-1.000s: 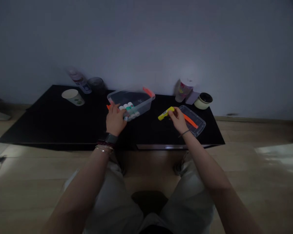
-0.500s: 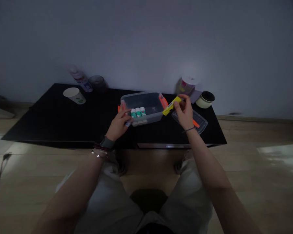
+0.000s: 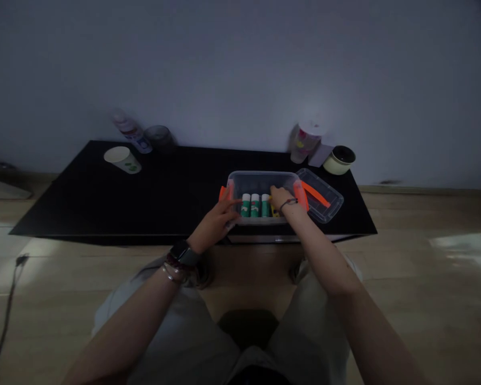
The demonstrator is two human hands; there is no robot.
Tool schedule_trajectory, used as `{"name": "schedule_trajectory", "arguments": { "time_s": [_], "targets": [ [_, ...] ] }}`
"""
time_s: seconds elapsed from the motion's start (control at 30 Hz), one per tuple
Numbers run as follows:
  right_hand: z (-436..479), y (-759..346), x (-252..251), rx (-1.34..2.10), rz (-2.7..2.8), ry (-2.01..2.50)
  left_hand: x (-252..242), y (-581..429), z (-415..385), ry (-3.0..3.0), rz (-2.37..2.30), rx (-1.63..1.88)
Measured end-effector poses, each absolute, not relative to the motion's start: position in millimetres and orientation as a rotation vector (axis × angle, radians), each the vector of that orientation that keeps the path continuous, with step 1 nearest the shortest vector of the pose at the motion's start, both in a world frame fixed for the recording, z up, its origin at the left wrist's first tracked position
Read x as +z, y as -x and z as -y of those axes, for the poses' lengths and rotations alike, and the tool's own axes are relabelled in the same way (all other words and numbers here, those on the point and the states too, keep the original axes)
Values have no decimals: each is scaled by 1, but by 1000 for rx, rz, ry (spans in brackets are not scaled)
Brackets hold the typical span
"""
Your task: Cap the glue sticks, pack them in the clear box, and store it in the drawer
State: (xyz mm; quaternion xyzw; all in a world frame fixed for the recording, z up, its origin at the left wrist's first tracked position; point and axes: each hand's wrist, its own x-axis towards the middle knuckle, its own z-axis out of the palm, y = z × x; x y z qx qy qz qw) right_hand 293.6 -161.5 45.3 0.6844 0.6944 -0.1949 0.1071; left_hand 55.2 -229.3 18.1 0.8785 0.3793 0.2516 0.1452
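Observation:
A clear plastic box (image 3: 260, 178) with orange clips stands near the front edge of the low black table (image 3: 176, 198). Three green-and-white glue sticks (image 3: 255, 205) stand side by side inside it. My left hand (image 3: 218, 219) grips the box's left end by the orange clip. My right hand (image 3: 279, 198) reaches down into the box, fingers curled on a yellow glue stick (image 3: 273, 209) right of the green ones; only a sliver of it shows. The box's clear lid (image 3: 320, 195) with an orange strip lies just right of the box.
A paper cup (image 3: 122, 159), a bottle (image 3: 129, 130) and a dark jar (image 3: 159, 137) stand at the table's back left. A plastic cup (image 3: 305, 140) and a cream bowl (image 3: 339, 160) stand at the back right. My knees and wooden floor lie below.
My left hand has pulled the box rightward and toward the table's front edge. My right hand has carried the yellow glue stick from above the lid down into the box.

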Motion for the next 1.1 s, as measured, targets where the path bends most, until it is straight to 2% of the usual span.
{"name": "schedule_trajectory", "arguments": {
  "time_s": [0.4,0.57,0.7,0.83,1.1],
  "targets": [
    [156,-302,34,-709,-1985,-1904,23,-59,232,-2610,-1089,657],
    [154,-314,51,-641,-2460,-2055,28,-58,230,-2679,-1073,627],
    [146,-353,68,-456,-2731,-2424,27,-56,226,-2684,-1108,645],
    [142,-409,53,-207,-2385,-2670,27,-55,223,-2679,-1126,662],
    [151,-463,-6,-270,-1955,-2346,23,-55,218,-2709,-1162,683]
  ]
}}
